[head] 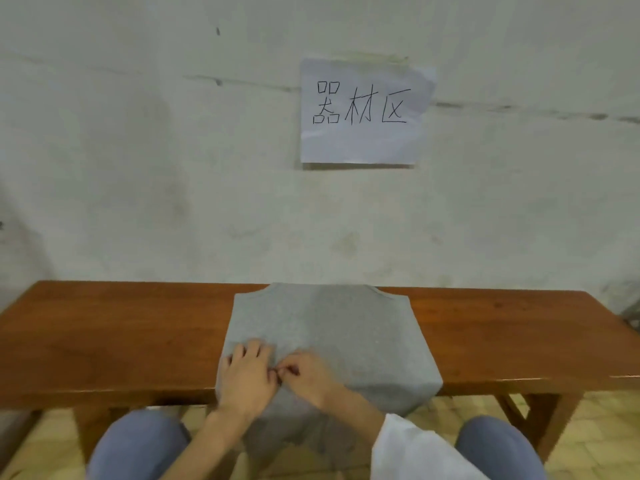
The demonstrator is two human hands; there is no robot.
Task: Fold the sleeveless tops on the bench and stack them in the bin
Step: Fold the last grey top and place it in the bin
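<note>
The fingers (pixel 290 370) of the right hand (pixel 306 375) curl and pinch a small fold of the grey sleeveless top (pixel 332 327). Touching it, the left hand (pixel 247 374) presses the cloth with its fingers spread flat. The top lies on the wooden table (pixel 121 327), hem hanging over the near edge. That overhang could drag the cloth askew and spoil the fold. No bin shows. A paper sign (pixel 363 140) on the wall reads "器材区".

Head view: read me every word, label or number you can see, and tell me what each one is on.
"器材区": handwritten in black on the white paper sheet taped to the wall above the bench.
No print, label or number shows on the grey sleeveless top or the bench.
</note>
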